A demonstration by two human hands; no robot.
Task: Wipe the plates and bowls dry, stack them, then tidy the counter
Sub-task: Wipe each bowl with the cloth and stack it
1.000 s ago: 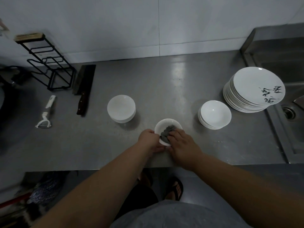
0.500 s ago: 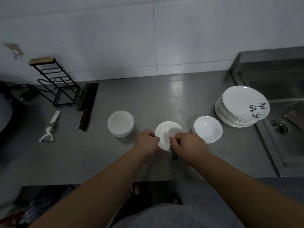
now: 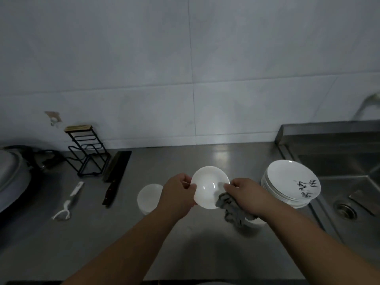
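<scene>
A white bowl (image 3: 207, 186) is held up above the steel counter (image 3: 115, 243), tilted with its inside toward me. My left hand (image 3: 178, 192) grips its left rim. My right hand (image 3: 244, 192) grips a grey cloth (image 3: 232, 208) and pinches the bowl's right rim; the cloth hangs down below the hand. A stack of white bowls (image 3: 149, 197) stands on the counter behind my left hand. To the right sits a stack of white plates (image 3: 290, 182), the top one with black writing. Another bowl stack is mostly hidden under my right wrist and the cloth.
A cleaver (image 3: 115, 177), a white peeler (image 3: 68, 200) and a black wire rack (image 3: 86, 153) lie at the back left. A large pot lid (image 3: 10, 177) is at the far left. The sink (image 3: 345, 182) with its drain lies right of the plates.
The bowl has been lifted off the counter and tilted upright toward me. The cloth has come out of the bowl and now hangs from my right hand. The camera has tilted up.
</scene>
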